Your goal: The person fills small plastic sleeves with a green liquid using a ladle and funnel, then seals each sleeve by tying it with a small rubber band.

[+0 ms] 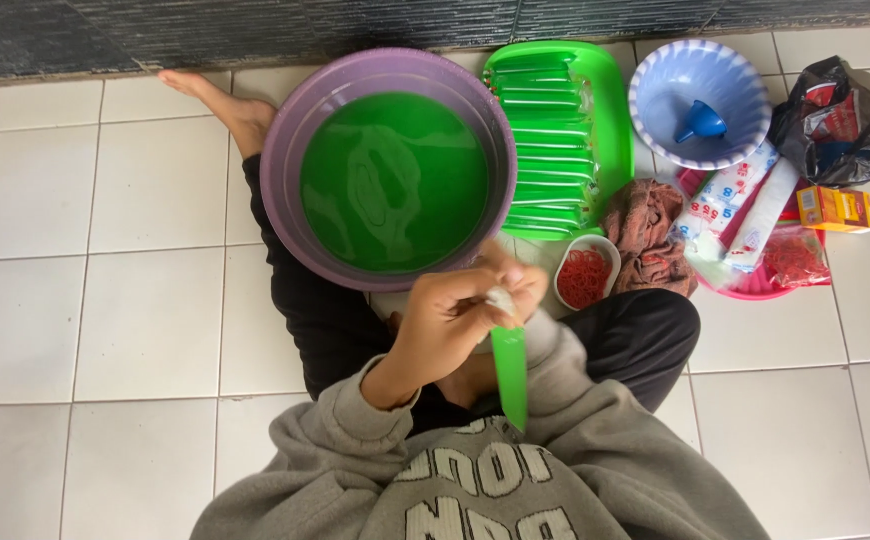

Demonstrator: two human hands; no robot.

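Your left hand [445, 320] is curled shut around the top of a long thin plastic tube bag [510, 365] filled with bright green liquid; the twisted clear-white neck pokes out between your fingers, and the smooth, glossy, translucent tube hangs straight down from the fist against your grey fleece sweatshirt [595, 450]. Your right hand [520, 280] sits tight behind the left, mostly hidden and blurred, fingertips pinching at the same neck; the exact grip I cannot tell. Just beyond your hands sits a round purple plastic basin [285, 150], rim smooth, full of the same opaque green liquid with a shiny rippled surface. Just to the right of your hands is a small white bowl [607, 248] heaped with thin red rubber bands. Further out past that, a bright green rectangular tray [615, 100] holds filled green tubes laid in a flat stack. To the right of the bowl lies a crumpled brown terry cloth [645, 235], soft and lumpy. Well right and beyond stands a pale blue ribbed bowl [655, 80] with a small blue funnel [700, 122] inside. The floor [75, 300] is glossy white square tile.
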